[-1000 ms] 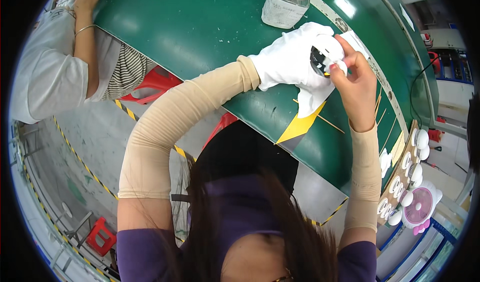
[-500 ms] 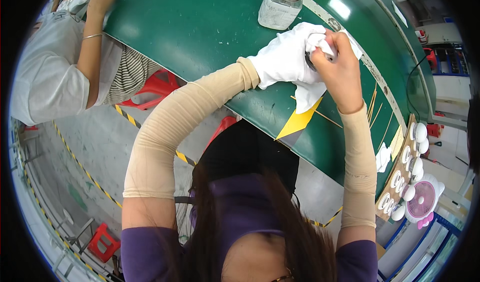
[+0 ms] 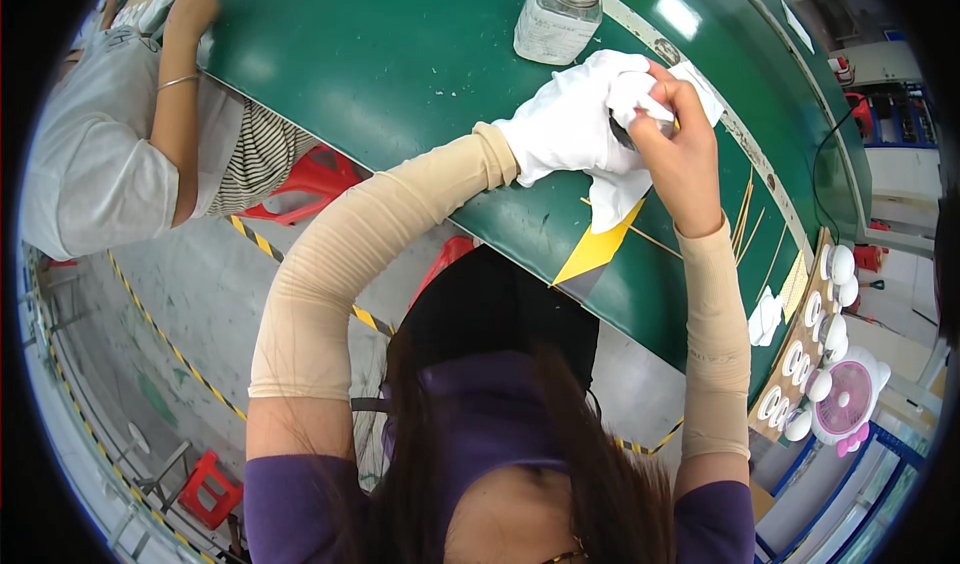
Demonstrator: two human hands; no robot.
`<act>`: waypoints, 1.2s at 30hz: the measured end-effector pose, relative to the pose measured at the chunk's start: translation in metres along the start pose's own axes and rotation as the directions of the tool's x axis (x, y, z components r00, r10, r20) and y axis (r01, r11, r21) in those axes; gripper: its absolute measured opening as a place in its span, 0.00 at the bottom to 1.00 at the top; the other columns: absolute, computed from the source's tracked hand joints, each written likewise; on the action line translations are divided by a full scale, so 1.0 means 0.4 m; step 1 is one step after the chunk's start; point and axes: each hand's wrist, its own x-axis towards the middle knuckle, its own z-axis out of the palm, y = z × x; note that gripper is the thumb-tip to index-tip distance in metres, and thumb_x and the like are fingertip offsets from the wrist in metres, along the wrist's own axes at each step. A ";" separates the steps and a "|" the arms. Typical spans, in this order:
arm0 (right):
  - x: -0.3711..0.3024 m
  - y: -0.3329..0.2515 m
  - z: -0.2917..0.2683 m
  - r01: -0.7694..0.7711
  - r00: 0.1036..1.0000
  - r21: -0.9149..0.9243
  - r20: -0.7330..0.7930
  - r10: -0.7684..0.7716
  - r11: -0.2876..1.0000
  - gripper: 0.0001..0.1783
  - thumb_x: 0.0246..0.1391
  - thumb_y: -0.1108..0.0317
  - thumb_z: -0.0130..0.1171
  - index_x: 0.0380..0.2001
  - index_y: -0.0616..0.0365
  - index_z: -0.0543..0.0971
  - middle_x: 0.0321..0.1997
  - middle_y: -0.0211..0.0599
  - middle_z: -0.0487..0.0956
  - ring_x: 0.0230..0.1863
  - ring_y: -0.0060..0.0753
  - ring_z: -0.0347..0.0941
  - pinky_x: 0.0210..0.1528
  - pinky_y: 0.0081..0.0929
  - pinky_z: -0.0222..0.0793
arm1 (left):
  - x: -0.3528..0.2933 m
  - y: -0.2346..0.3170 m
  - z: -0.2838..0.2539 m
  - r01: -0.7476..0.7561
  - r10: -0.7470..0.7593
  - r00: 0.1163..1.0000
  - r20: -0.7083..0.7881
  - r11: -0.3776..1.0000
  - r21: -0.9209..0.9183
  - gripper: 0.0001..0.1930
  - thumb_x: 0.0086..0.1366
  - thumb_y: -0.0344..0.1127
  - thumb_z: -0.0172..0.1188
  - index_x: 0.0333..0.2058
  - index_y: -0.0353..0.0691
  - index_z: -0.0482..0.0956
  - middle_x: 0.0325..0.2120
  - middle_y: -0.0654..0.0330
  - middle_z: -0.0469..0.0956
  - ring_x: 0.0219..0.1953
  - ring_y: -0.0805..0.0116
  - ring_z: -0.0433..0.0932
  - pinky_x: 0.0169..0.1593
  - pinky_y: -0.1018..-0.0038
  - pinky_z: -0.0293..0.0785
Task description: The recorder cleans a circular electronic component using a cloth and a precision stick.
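My left hand (image 3: 568,122), in a white glove, is closed around a mostly hidden thing with a dark, rounded edge (image 3: 622,132). My bare right hand (image 3: 688,159) pinches a bunched white cloth (image 3: 636,92) and presses it against that thing. Fingers and cloth cover most of what is held, so its kind does not show. Beneath the hands, a loose white flap hangs over a yellow sheet (image 3: 597,252) on the green table (image 3: 400,84).
A clear pump bottle (image 3: 558,26) stands beyond my hands. Thin wooden sticks (image 3: 743,219) and a crumpled white cloth (image 3: 766,318) lie to the right. Farther right are a board of white round parts (image 3: 798,364) and a pink fan (image 3: 840,399). A co-worker's hand (image 3: 193,6) is at far left.
My right thumb and fingers have shifted slightly over the cloth, with the left hand still holding. The co-worker's hand at far left has moved a little down and left.
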 end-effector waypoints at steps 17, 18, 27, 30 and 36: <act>-0.096 0.012 -0.076 0.522 0.832 -0.385 0.034 -0.553 0.761 0.14 0.42 0.85 0.60 0.35 0.62 0.79 0.37 0.40 0.75 0.36 0.40 0.72 0.36 0.28 0.69 | -0.017 0.013 0.005 0.248 -0.231 0.964 0.134 0.959 -0.134 0.34 0.43 0.47 0.71 0.50 0.43 0.72 0.54 0.52 0.66 0.55 0.56 0.68 0.56 0.69 0.66; -0.095 0.014 -0.081 0.531 0.828 -0.416 0.071 -0.556 0.738 0.13 0.42 0.84 0.61 0.35 0.62 0.79 0.36 0.40 0.75 0.37 0.40 0.72 0.37 0.28 0.69 | -0.013 0.015 0.002 0.248 -0.230 0.964 0.134 0.960 -0.133 0.34 0.43 0.47 0.71 0.50 0.43 0.72 0.54 0.52 0.66 0.55 0.56 0.68 0.56 0.69 0.66; 0.026 -0.070 -0.021 0.583 0.806 -0.497 0.257 -0.533 0.642 0.07 0.40 0.76 0.63 0.27 0.58 0.78 0.28 0.36 0.73 0.31 0.37 0.71 0.34 0.28 0.67 | -0.016 -0.007 0.000 0.222 -0.193 0.964 0.184 0.963 -0.155 0.40 0.46 0.41 0.71 0.57 0.42 0.62 0.51 0.55 0.67 0.53 0.58 0.69 0.56 0.69 0.66; 0.011 -0.061 -0.059 0.613 0.789 -0.429 0.288 -0.542 0.664 0.08 0.39 0.77 0.63 0.27 0.58 0.78 0.28 0.36 0.73 0.31 0.37 0.71 0.33 0.28 0.67 | -0.012 0.005 -0.003 0.195 -0.189 0.971 0.148 0.980 -0.032 0.42 0.44 0.42 0.72 0.57 0.40 0.61 0.50 0.55 0.67 0.52 0.59 0.70 0.55 0.69 0.67; -0.021 -0.035 -0.085 0.590 0.802 -0.433 0.221 -0.555 0.681 0.09 0.37 0.79 0.63 0.27 0.59 0.77 0.29 0.37 0.72 0.30 0.39 0.71 0.31 0.30 0.67 | -0.010 0.026 0.001 0.108 -0.111 0.985 0.135 0.994 0.033 0.45 0.41 0.43 0.74 0.57 0.39 0.60 0.49 0.54 0.68 0.51 0.60 0.71 0.54 0.68 0.68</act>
